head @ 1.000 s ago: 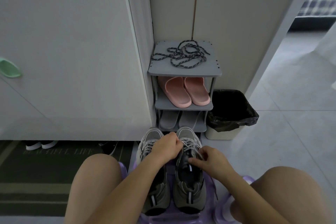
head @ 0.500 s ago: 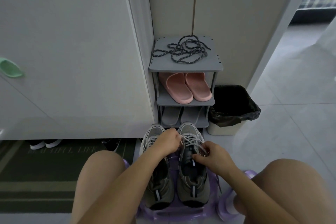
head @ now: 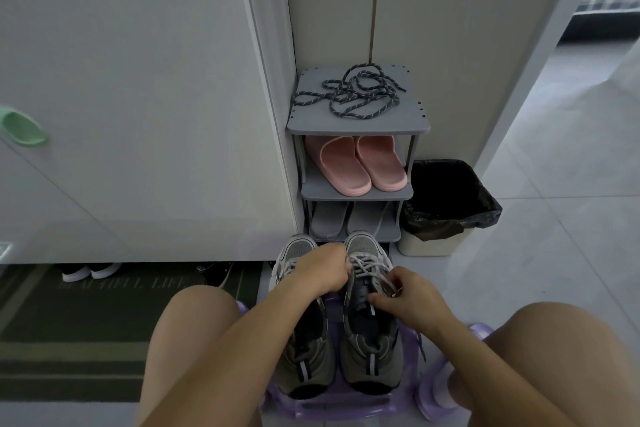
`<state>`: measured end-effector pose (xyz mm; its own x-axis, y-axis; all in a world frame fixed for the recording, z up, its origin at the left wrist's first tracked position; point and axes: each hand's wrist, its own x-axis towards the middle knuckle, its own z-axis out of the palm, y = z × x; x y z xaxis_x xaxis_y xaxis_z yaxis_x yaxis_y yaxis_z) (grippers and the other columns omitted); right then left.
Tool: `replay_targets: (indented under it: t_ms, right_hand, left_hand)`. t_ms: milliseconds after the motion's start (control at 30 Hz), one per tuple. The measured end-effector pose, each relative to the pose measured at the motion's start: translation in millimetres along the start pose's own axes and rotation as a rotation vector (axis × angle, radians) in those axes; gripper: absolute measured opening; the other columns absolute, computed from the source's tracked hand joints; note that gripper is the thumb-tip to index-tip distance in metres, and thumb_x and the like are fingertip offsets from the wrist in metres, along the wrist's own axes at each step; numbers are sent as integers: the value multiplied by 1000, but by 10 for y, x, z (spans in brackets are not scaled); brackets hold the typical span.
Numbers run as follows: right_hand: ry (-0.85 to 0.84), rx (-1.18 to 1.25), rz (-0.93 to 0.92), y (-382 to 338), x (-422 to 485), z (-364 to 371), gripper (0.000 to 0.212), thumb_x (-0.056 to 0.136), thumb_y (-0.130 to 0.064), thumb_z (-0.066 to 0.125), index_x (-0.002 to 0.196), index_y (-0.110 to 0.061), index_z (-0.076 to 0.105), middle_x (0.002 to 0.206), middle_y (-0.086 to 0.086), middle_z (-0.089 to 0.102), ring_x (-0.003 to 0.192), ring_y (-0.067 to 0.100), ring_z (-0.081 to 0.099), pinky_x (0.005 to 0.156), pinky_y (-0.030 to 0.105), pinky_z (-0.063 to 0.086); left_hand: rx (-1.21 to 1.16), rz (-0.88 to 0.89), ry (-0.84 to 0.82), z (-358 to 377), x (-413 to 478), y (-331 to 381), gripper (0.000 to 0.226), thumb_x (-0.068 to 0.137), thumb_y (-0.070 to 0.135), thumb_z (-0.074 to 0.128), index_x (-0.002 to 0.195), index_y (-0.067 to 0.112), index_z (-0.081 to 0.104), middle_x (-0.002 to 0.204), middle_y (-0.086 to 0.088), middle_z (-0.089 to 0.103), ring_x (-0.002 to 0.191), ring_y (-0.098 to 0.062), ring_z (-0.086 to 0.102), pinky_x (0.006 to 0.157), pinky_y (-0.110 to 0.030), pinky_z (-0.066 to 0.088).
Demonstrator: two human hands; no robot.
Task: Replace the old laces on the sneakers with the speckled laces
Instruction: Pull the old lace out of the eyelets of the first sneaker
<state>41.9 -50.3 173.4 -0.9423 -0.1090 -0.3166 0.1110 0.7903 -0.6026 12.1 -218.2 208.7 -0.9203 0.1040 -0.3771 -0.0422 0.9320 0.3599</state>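
A pair of grey sneakers (head: 341, 354) stands side by side on a translucent purple stool (head: 332, 404) between the person's bare knees, toes pointing away toward a small grey shoe rack (head: 360, 124). Both sneakers carry their old laces (head: 367, 265), pale and criss-crossed over the tongues.

The left hand (head: 320, 270) reaches across the left sneaker to the toe end of the right one. Its grip is closed, fingers curled round the strands at the lowest crossings, with the fingertips hidden under the knuckles. The right hand (head: 407, 295) sits on the outer side of the same shoe near the upper eyelets, thumb and forefinger pinching a loosened loop of lace just off the tongue.

The speckled laces (head: 360, 94) — dark cord flecked with light dots — lie in a loose tangle on the rack's top shelf, well apart from both hands. On the shelf below sit pink slippers (head: 360, 163), and under those a pair of grey slippers (head: 346, 218).

Just beside the rack, on the right, stands a pale waste bin (head: 450, 199) lined with a black bag. To the left a dark doormat (head: 86, 322) with faint lettering lies on the floor — behind it, white-toed shoes (head: 88, 272) peek out from under a white cabinet, which bears a green handle (head: 20, 125).
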Motion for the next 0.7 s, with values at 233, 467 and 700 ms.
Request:
replay_targets:
  t_ms: [233,467,700]
  right_hand:
    - [-22,6,3,-19,-1,-11,40,75,-47,70,96,-17,54,93,1,60,84,18,56,69,29,44]
    - [-22,-18,3,-25,4,-9,38,74,-47,70,91,-20,49,91,-1,57,82,17,54,66,27,40]
    - [-24,-1,-13,-13,-1,-7,35,75,-46,70,90,-22,51,93,0,59,84,17,55,71,29,44]
  left_hand:
    - [-184,-81,61,-33,-13,-77,25,94,30,50,74,17,50,75,-3,55,69,-19,50,65,-28,38]
    - [-83,-78,127,133,-65,-26,20,92,34,52,80,18,51,90,-5,63,89,-25,61,78,-35,47]
    - [-437,-177,306,-27,-26,-111,14,88,23,54,74,19,54,69,3,59,70,-19,59,71,-34,51]
